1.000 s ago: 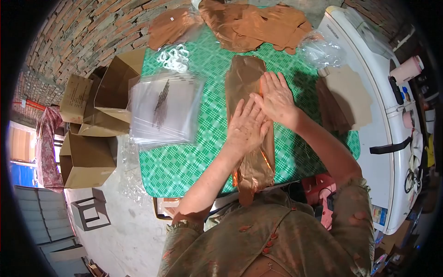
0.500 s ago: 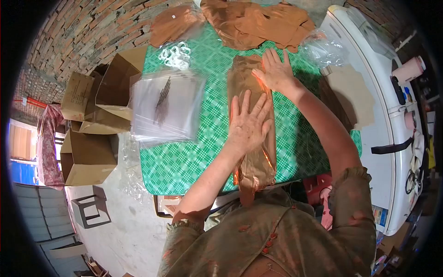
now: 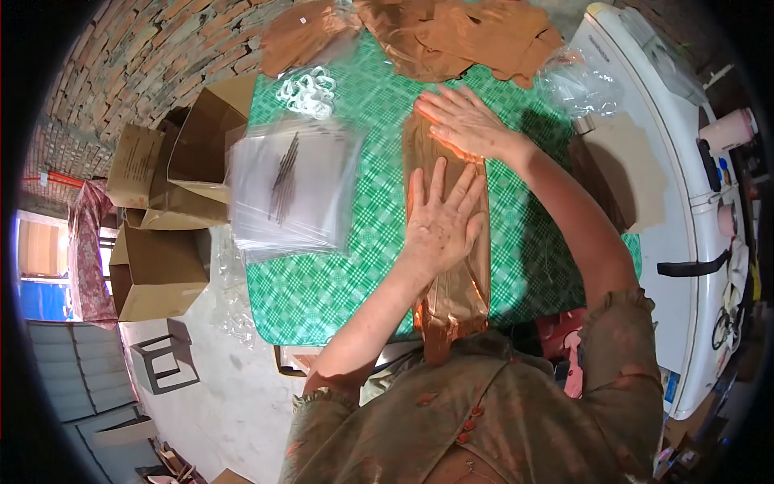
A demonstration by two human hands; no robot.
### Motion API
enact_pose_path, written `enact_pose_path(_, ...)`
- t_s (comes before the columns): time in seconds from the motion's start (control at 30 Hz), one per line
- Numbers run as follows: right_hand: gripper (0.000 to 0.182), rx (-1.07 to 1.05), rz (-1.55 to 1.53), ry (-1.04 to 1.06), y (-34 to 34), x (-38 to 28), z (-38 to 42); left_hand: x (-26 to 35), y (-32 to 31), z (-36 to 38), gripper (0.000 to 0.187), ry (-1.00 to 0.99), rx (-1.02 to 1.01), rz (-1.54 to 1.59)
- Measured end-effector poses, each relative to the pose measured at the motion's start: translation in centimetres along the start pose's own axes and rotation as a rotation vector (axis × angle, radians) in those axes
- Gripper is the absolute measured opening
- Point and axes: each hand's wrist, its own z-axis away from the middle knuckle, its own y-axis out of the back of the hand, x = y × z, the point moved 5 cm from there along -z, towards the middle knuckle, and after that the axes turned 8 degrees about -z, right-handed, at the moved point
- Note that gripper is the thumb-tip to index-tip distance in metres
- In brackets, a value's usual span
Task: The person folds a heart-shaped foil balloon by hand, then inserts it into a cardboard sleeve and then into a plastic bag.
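A long, narrow folded piece of shiny copper-brown sheet material (image 3: 456,297) lies lengthwise in front of me on the green checked tablecloth (image 3: 375,194). Its near end hangs over the table edge against my clothes. My left hand (image 3: 442,226) rests flat on its middle, fingers spread. At the far end my right hand (image 3: 468,123) lies flat across the piece, covering its top edge, with nothing gripped. Left of the piece is a stack of clear plastic bags (image 3: 326,181) with a dark printed mark. Beyond my right hand are several flat copper-brown pieces (image 3: 500,40).
White looped bands (image 3: 306,95) lie behind the bags. Crumpled clear plastic (image 3: 582,81) and flat cardboard (image 3: 637,165) are at the right, beside a white appliance (image 3: 665,218). Open cardboard boxes (image 3: 165,278) stand left of the table, near a small grey stool (image 3: 165,363).
My right hand has moved left, from the piece's right edge to across its far end. My left hand stays flat on the middle. The view has shifted slightly.
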Motion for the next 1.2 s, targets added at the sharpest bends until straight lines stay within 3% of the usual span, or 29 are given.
enact_pose_path(0.13,0.059,0.068,0.038,-0.019,-0.3,1.1,-0.2,0.2,0.2,0.0,0.064,-0.006,-0.021,-0.041)
enact_pose_path(0.17,0.059,0.167,0.070,0.001,-0.2,1.1,-0.1,0.2,0.2,0.0,0.064,-0.010,-0.015,-0.051)
enact_pose_path(0.27,0.061,0.069,0.319,-0.122,1.4,1.4,0.0,0.1,0.1,-0.1,0.063,-0.018,-0.004,-0.074)
enact_pose_path(0.3,0.061,0.153,0.382,-0.093,2.2,1.4,0.7,0.1,0.1,-0.1,0.062,-0.020,0.004,-0.072)
enact_pose_path(0.43,0.055,-0.051,0.152,-0.259,3.4,0.9,6.7,0.1,-0.1,0.0,0.061,-0.029,0.053,-0.093)
enact_pose_path(0.53,0.059,0.276,0.381,0.340,3.2,-0.3,14.7,0.0,-0.3,0.0,0.060,-0.036,0.099,-0.086)
enact_pose_path(0.6,0.057,0.057,0.154,-0.018,3.9,-2.5,19.1,0.0,-0.3,0.1,0.060,-0.039,0.113,-0.094)
enact_pose_path(0.67,0.054,0.153,0.112,-0.070,6.3,-6.4,23.6,-0.1,-0.3,0.1,0.060,-0.043,0.120,-0.095)
enact_pose_path(0.8,0.042,0.047,0.021,-0.136,9.3,-10.3,31.1,-0.2,-0.5,0.1,0.060,-0.050,0.126,-0.108)
enact_pose_path(0.97,0.032,-0.056,0.016,-0.260,7.5,-7.2,44.4,-0.1,-0.2,0.1,0.061,-0.049,0.153,-0.071)
enact_pose_path(1.03,0.033,-0.269,-0.015,-0.295,7.3,-6.6,48.2,0.0,-0.3,0.1,0.061,-0.050,0.130,-0.069)
enact_pose_path(1.07,0.033,-0.374,-0.031,-0.306,6.9,-6.8,49.1,-0.1,-0.3,0.1,0.061,-0.047,0.119,-0.072)
enact_pose_path(1.2,0.034,-0.353,0.245,-0.311,7.7,-9.1,47.9,-0.1,-0.2,0.0,0.061,-0.060,0.121,-0.064)
